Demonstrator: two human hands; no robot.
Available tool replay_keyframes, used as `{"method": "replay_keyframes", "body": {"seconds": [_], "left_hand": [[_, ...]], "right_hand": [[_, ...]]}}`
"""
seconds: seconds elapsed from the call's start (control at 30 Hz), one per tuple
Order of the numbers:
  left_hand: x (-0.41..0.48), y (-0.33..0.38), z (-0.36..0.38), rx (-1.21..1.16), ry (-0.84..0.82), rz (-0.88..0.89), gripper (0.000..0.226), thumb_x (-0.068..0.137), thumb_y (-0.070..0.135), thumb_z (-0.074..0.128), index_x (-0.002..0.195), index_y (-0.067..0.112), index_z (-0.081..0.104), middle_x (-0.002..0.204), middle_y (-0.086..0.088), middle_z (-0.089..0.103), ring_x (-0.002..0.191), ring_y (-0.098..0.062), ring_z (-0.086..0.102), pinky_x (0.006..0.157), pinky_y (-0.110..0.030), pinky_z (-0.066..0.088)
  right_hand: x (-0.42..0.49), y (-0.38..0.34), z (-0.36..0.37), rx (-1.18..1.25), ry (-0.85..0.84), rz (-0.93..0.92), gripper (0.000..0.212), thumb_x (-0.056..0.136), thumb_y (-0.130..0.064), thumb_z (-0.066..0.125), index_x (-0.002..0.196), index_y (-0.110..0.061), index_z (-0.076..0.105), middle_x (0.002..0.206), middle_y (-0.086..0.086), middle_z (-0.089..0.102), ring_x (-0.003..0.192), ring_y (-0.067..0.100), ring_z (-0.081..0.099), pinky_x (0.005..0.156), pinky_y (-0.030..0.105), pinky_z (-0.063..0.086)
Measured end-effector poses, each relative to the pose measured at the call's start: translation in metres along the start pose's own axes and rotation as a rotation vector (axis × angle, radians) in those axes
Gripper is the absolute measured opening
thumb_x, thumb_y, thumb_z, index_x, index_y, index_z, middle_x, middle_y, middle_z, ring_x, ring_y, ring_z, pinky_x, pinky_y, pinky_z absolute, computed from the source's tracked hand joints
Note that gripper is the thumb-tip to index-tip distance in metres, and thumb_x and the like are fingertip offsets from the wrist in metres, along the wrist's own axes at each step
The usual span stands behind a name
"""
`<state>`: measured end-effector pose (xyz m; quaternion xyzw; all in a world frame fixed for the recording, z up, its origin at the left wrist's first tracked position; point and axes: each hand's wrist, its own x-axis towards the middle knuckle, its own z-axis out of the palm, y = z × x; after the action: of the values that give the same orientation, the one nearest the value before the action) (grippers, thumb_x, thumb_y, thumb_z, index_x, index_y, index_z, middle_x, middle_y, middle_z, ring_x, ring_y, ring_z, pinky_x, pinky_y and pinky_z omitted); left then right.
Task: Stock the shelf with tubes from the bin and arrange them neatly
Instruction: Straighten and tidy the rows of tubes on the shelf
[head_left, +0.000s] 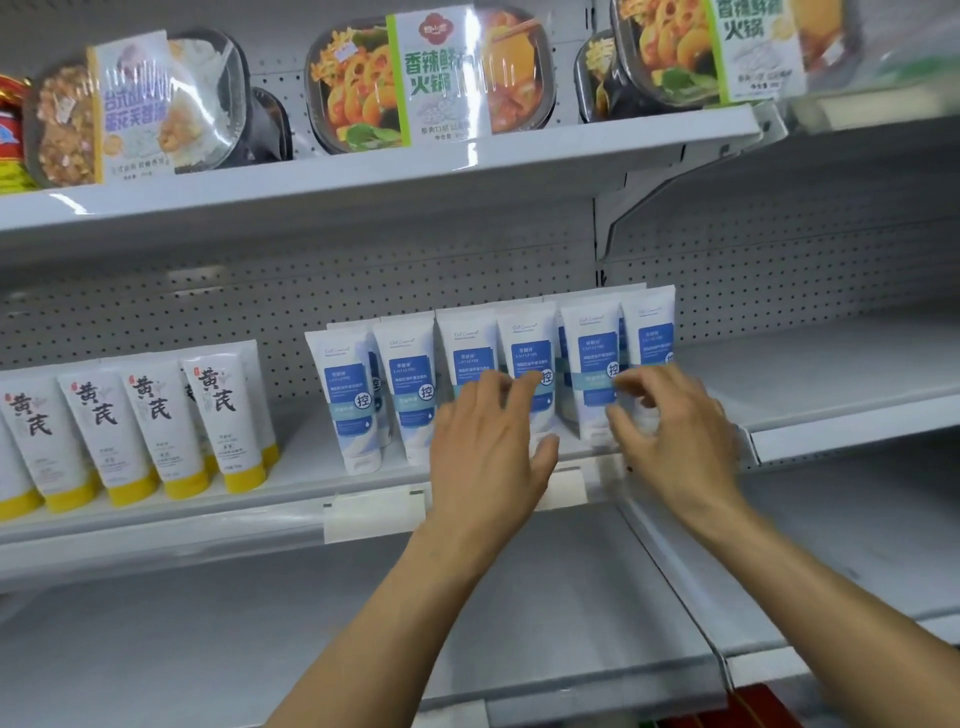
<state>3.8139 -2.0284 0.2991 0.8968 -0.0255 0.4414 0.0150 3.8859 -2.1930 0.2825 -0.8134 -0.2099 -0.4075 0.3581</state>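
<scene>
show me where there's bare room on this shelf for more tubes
Free: the shelf strip between the yellow-capped tubes and the blue-labelled tubes, and the neighbouring shelf right of them. Crowded: that blue row, where the left hand and right hand reach.

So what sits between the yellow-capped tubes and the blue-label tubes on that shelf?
Nothing: the head view shows only bare white shelf between the yellow-capped tubes and the blue-label tubes.

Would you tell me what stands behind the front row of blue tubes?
More tubes: their top edges peek over the front row, before the holed back panel. That row hides how many.
</scene>
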Motion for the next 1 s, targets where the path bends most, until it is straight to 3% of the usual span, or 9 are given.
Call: {"method": "replay_keyframes", "body": {"seconds": [0.1,0.2,0.3,0.5,0.73,1.0], "left_hand": [[0.037,0.009,0.005,-0.068,0.072,0.07,0.07,0.08,0.044,0.065,0.142,0.019,0.042,0.132,-0.007,0.05,0.117,-0.026,0.05,0.098,-0.041,0.04],[0.075,0.015,0.006,0.048,0.017,0.11,0.088,0.079,0.057,0.065,0.15,0.022,0.026,0.146,-0.005,0.039,0.134,-0.024,0.037,0.119,-0.048,0.016],[0.102,0.021,0.009,0.187,-0.085,0.153,0.099,0.075,0.069,0.061,0.151,0.023,0.019,0.148,-0.003,0.037,0.138,-0.022,0.033,0.12,-0.052,0.0],[0.119,0.02,0.016,0.293,-0.173,0.238,0.099,0.067,0.071,0.067,0.146,0.027,0.029,0.135,0.0,0.052,0.127,-0.021,0.046,0.118,-0.053,0.005],[0.119,0.017,0.02,0.273,-0.165,0.231,0.093,0.069,0.068,0.069,0.143,0.029,0.031,0.134,0.0,0.052,0.126,-0.021,0.047,0.115,-0.05,0.012],[0.118,0.021,0.023,0.25,-0.142,0.226,0.089,0.07,0.066,0.07,0.141,0.028,0.033,0.131,0.001,0.053,0.123,-0.02,0.048,0.112,-0.046,0.017]], "right_hand": [[0.02,0.02,-0.013,0.066,0.027,0.166,0.048,0.082,-0.027,0.071,0.124,-0.019,0.049,0.122,0.002,0.056,0.112,0.023,0.052,0.091,0.045,0.046],[0.034,0.028,-0.019,0.047,-0.096,0.259,0.072,0.08,-0.033,0.073,0.139,-0.016,0.035,0.139,0.004,0.048,0.126,0.025,0.044,0.1,0.044,0.041],[0.039,0.031,-0.02,0.061,-0.24,0.345,0.082,0.078,-0.039,0.075,0.142,-0.019,0.029,0.137,0.005,0.052,0.121,0.027,0.053,0.098,0.044,0.044],[0.034,0.038,-0.01,0.037,-0.317,0.376,0.069,0.077,-0.038,0.073,0.132,-0.027,0.034,0.119,0.001,0.065,0.099,0.026,0.064,0.085,0.044,0.053],[0.032,0.042,-0.004,0.031,-0.313,0.391,0.054,0.081,-0.035,0.069,0.125,-0.027,0.039,0.114,0.002,0.065,0.097,0.029,0.063,0.082,0.046,0.053],[0.032,0.042,-0.005,0.024,-0.296,0.373,0.053,0.083,-0.036,0.068,0.125,-0.023,0.039,0.11,0.003,0.063,0.093,0.029,0.061,0.077,0.04,0.052]]}}
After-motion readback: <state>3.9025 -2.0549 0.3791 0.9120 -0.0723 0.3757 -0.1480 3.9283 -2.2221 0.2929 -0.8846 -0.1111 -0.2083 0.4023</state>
